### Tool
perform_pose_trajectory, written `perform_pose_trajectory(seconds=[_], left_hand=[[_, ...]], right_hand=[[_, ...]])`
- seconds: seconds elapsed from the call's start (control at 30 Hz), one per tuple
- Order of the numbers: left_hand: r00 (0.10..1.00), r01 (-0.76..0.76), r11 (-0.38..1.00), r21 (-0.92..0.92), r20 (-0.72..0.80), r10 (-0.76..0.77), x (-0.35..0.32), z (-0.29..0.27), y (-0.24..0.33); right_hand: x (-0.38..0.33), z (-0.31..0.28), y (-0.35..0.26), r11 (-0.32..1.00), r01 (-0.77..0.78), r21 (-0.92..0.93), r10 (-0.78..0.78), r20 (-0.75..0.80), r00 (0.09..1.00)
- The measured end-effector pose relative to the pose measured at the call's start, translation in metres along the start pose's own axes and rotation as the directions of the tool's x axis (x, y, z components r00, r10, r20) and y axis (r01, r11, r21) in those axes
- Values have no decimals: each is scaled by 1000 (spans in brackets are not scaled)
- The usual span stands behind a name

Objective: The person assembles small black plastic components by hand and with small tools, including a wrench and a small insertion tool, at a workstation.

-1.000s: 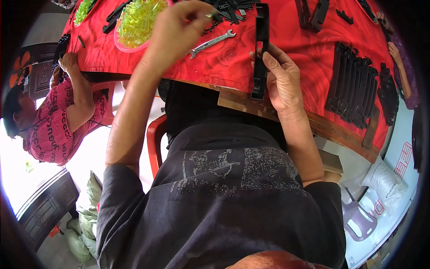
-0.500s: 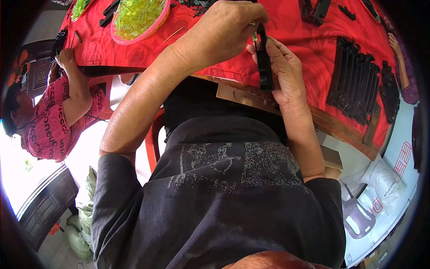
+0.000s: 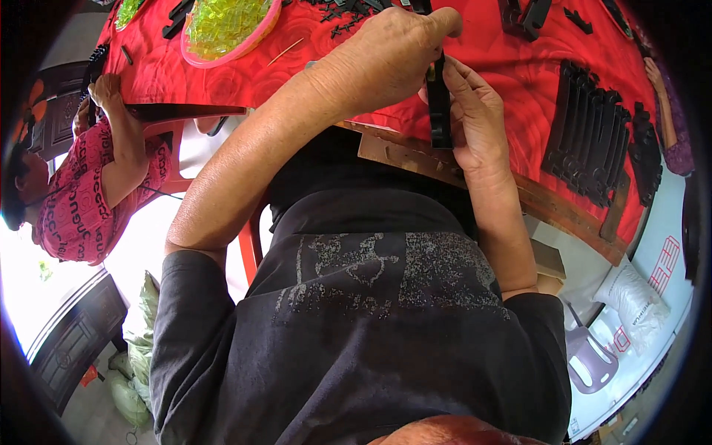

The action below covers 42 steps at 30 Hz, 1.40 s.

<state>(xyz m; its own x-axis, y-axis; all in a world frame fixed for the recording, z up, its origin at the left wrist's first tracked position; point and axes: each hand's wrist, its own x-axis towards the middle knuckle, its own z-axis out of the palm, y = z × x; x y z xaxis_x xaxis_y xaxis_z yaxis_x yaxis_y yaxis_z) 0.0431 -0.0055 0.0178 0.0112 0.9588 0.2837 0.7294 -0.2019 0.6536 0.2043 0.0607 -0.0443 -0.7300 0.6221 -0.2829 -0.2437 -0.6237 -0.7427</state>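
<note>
A long black plastic bar [image 3: 439,119] stands nearly upright in the picture, over the front edge of the red-covered table. My right hand [image 3: 477,111] grips it from the right, thumb and fingers closed about its middle. From the left, my left hand [image 3: 404,48] is closed over the bar's upper part, and its fingertips are partly hidden. Between the hands a sliver of a small yellow-green clear piece [image 3: 432,72] shows against the bar; the rest of it is covered.
A pink-rimmed basin [image 3: 222,62] holds many yellow-green clear pieces. Small black parts [image 3: 348,13] are strewn at the far side. A row of black bars [image 3: 586,133] lies at right. One co-worker [image 3: 93,182] sits at left; another person's arm [image 3: 664,111] shows at right.
My left hand has moved slightly right and down, closing over the bar's upper part. The yellow-green piece, plainer before, is now mostly covered. My right hand has barely moved.
</note>
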Motion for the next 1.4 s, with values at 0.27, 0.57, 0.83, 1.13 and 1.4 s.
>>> perform_pose_trajectory(seconds=[0.27,0.57,0.83,1.13,1.4], left_hand=[[997,15,990,138,70,-25,1,1,-1],[978,59,981,187,-208,-20,-13,25,-7],[933,-36,992,124,-352,78,-20,17,3],[921,194,932,305,-385,-66,-29,35,10],[944,242,897,370,-304,-129,-27,45,16]], right_hand=[[0,-2,1,1000,12,-19,-12,-5,1000],[3,-7,3,999,25,37,-24,-4,1000],[2,-6,5,998,39,-44,-41,-44,998],[1,-5,2,994,97,-46,-100,-74,992],[-2,3,7,961,241,-132,-255,-103,961]])
